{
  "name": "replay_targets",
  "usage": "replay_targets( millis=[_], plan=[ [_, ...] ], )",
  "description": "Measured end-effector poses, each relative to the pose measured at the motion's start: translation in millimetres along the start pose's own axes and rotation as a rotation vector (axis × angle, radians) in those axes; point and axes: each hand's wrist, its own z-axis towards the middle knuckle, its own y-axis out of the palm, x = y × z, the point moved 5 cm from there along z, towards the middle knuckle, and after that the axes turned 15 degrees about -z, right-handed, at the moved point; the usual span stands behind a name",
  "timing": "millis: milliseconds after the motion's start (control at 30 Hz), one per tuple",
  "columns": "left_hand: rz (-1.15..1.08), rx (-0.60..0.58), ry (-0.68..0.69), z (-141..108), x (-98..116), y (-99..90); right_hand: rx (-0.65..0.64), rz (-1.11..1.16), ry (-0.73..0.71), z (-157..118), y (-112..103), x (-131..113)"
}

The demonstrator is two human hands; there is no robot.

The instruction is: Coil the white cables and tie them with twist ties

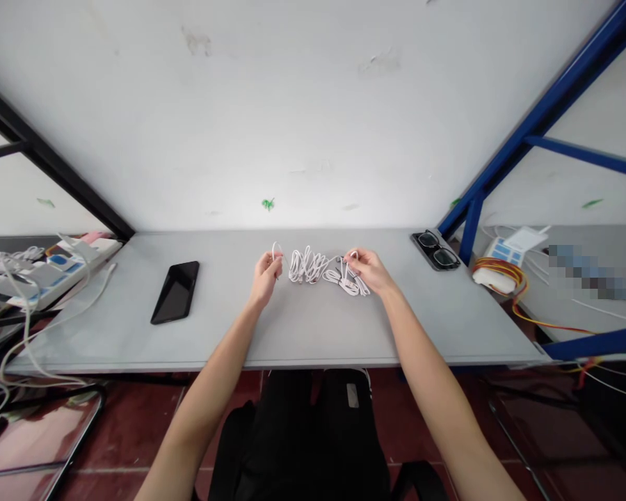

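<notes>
White cable (307, 266) lies in loose, wavy loops on the grey table between my two hands. Just left of it, my left hand (266, 275) pinches a length of the same white cable, with a small loop standing up above the fingers. On the other side, my right hand (368, 268) has thumb and finger closed on a white cable too. Under and beside those right fingers lies a bundled white cable (344, 282) with a dark tie. Where the strands cross near my right hand, I cannot tell which bundle each belongs to.
A black phone (175, 292) lies on the table (313, 334) to the left. Glasses (438, 250) rest on a dark case at the back right. Power strips (57, 271) with cables sit far left; a coil of red-yellow wire (501, 275) sits beyond the blue frame (469, 223).
</notes>
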Motion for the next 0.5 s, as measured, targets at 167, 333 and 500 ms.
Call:
replay_targets(
  millis=[167,333,500],
  plan=[
    [0.088,0.131,0.021,-4.2,5.7,-3.9,0.091,0.046,-0.045,11.3,-2.7,-13.6],
    [0.150,0.117,0.035,-0.6,3.1,-5.3,0.197,0.136,-0.106,21.5,0.5,-28.5],
    [0.256,0.133,0.134,2.7,3.3,-11.3,0.378,0.137,-0.051,15.4,-4.1,-19.5]
  ],
)
